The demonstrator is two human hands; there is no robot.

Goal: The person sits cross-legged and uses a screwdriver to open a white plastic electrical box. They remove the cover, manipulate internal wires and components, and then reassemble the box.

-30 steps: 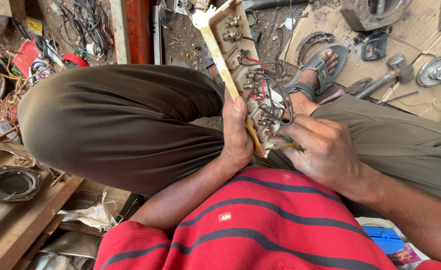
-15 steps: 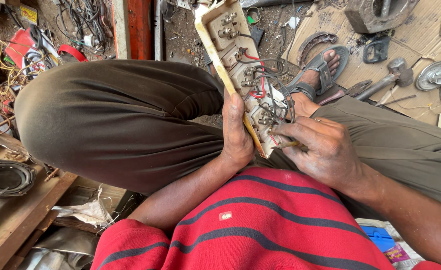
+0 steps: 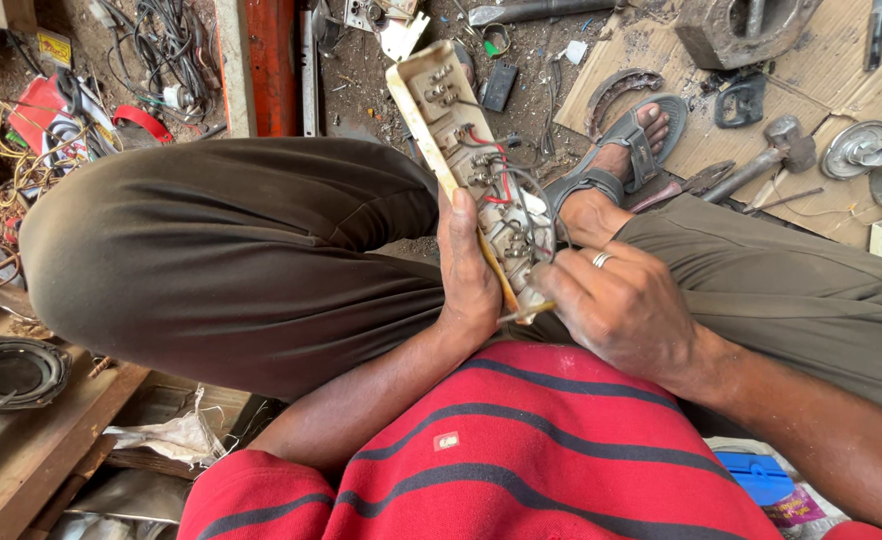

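1. Long cream switchboard (image 3: 461, 150), wired back facing up, runs lengthwise away from the body over the lap.
2. Left hand (image 3: 469, 275) clamps its near end from the left edge.
3. Right hand (image 3: 626, 310) is closer to the terminals, fingers pinching something thin at the bottom wiring, can't tell what exactly.

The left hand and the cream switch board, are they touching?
Touching. The head view shows the left hand wrapped around the edge of the cream switch board, thumb pressed on it.

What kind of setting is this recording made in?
Probably an informal repair workshop, worked on the ground. The left hand and right hand hold an opened wired switchboard; a hammer, a brake shoe and tangled wires lie on dirt and cardboard.
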